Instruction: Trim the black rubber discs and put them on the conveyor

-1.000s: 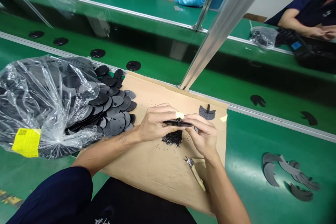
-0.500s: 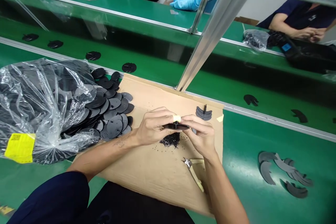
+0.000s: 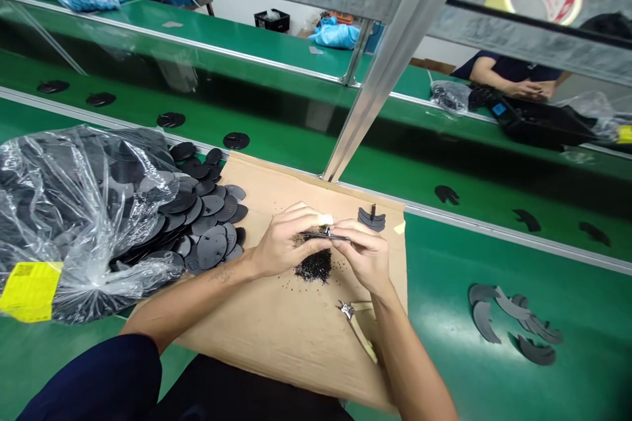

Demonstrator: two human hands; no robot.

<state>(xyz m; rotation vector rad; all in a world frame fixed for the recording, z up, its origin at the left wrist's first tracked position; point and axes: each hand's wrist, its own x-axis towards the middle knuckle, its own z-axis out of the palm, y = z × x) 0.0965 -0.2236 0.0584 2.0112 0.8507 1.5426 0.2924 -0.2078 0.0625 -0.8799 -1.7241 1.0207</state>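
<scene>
Head view: above the middle of the cardboard sheet (image 3: pixel 276 342), the left hand (image 3: pixel 284 240) and right hand (image 3: pixel 368 253) pinch a thin black disc (image 3: pixel 316 235) between them, fingers on top and thumbs beneath, its edge turned toward the camera. Directly on the cardboard sheet lie a heap of black granules (image 3: pixel 313 268), pale-handled cutters (image 3: pixel 356 327) near the right forearm, and a dark curved part (image 3: pixel 371 220) close to its far right corner. Left of the cardboard, loose discs (image 3: pixel 212 247) spill from a clear bag (image 3: pixel 93 223); to its right rest grey curved pieces (image 3: pixel 484 323).
</scene>
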